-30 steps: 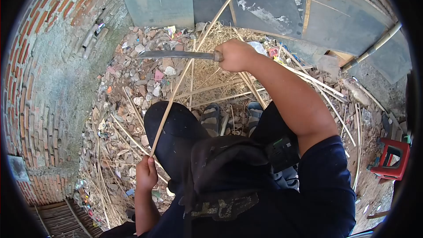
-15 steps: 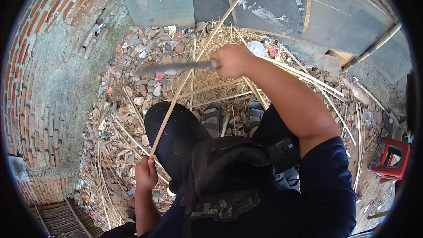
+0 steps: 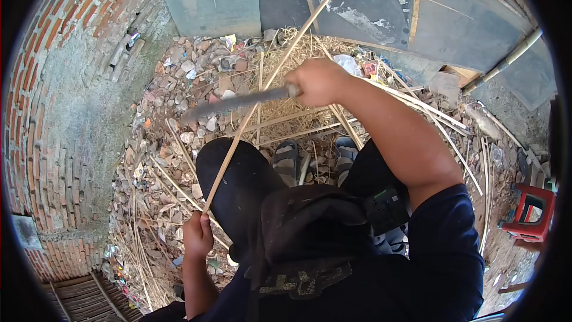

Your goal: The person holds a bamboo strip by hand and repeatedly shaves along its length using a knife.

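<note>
Two bare hands, one person, seated or crouching; head view.

Shirt (image 3: 381,289): dark, with a worn print, nearest the camera. Box (image 3: 387,210): black, at the lap.

Left hand (image 3: 198,235): low, beside the left knee; thumb and fingers together, clamped on the near end of the strip.

Strip (image 3: 244,126): one, pale, long and thin. Runs from the left hand up across the left knee (image 3: 253,167), passes just left of the right hand, and ends in front of the panels.

Right hand (image 3: 319,82): ahead of the knees, arm outstretched; fingers closed round the handle of the knife.

Knife (image 3: 234,104): one, long-bladed, blurred. Blade points left, slightly downward in view, crossing the strip; whether the two touch, cannot tell.

Sandals (image 3: 286,161): one pair, grey, worn, on the ground between the knees.

Loose strips (image 3: 417,105): several, pale, lying on the ground right of the right hand; others lie to the left and ahead of the feet.

Shavings (image 3: 285,109): one heap, straw-coloured, beyond the feet.

Rubble (image 3: 196,83): stones and litter, mostly left.

Stool (image 3: 527,234): one, red, far right.

Brick wall (image 3: 77,113): left side, partly plastered.

Panels (image 3: 208,0): grey-blue, at the back.
</note>
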The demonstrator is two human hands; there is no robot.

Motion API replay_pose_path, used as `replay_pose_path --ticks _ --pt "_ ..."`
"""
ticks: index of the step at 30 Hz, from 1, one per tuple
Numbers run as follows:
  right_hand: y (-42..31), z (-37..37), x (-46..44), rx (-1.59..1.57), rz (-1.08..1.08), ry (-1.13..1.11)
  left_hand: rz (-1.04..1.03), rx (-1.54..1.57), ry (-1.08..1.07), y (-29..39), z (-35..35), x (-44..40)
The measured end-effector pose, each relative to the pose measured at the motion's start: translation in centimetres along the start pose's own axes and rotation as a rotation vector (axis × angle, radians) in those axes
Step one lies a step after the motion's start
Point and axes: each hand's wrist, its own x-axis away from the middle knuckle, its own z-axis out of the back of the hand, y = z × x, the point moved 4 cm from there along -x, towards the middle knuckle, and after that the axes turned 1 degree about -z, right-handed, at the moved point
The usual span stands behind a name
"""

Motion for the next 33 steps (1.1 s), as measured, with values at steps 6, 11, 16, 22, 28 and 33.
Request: replay_pose_path --ticks 6,11,16,22,28,33 --pt "6.3 -0.5 -2.0 -0.345 -0.338 0.049 -0.012 -0.06 0.089 -0.6 -1.3 0.5" --pt "3.9 -0.6 -1.5 -0.254 -0.123 0.093 0.012 0.005 0.049 0.6 0.0 0.7" --pt "-2.3 0.3 0.3 0.1 0.09 0.033 0.198 0.332 -0.091 0.4 -0.5 1.0" --pt "-1.0 1.3 0.1 0.08 -0.061 -0.022 0.167 0.037 0.027 2.6 0.4 1.8" --pt "1.0 -0.6 -1.1 -0.149 -0.057 -0.047 0.061 -0.247 0.217 1.1 -1.7 2.5" --pt "3.7 0.2 -1.3 -0.179 -0.217 -0.001 0.096 -0.254 0.219 1.7 -1.2 2.6"
